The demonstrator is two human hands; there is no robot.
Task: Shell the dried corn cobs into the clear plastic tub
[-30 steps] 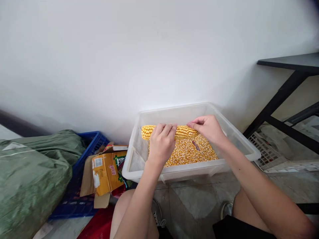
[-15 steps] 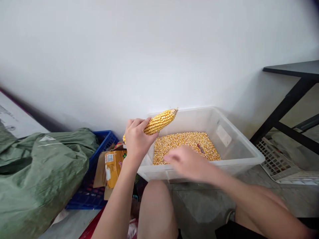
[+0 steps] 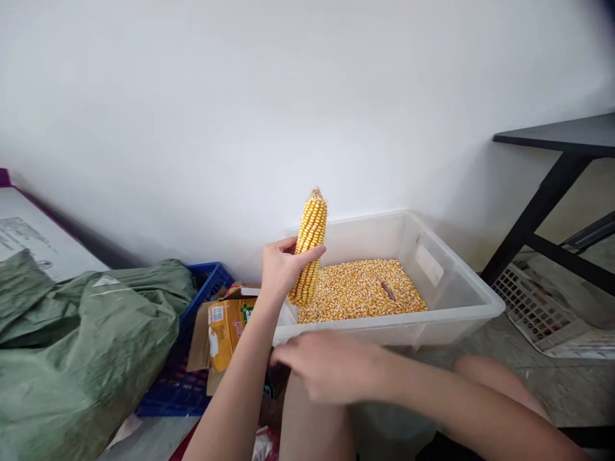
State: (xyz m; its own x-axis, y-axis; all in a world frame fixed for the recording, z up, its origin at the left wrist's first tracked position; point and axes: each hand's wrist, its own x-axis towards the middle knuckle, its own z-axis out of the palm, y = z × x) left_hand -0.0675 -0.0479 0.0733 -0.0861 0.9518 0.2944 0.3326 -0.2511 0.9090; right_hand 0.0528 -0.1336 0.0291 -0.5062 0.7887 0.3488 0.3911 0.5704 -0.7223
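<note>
Left hand (image 3: 280,269) is pinching a corn cob (image 3: 312,224) tip-up, likely needing steadiness next; right hand (image 3: 327,366), grip unclear, is blurring toward six o'clock.

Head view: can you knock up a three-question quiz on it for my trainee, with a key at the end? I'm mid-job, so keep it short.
1. Multiple choice. What holds the corn cob?
A) the right hand
B) the left hand
C) both hands together
2. True or false: the green bag lies inside the translucent bin.
3. Fill in the blank: a small dark reddish piece lies on the loose corn ____ in the bin.

Key
1: B
2: False; the green bag lies outside the bin.
3: kernels
</note>
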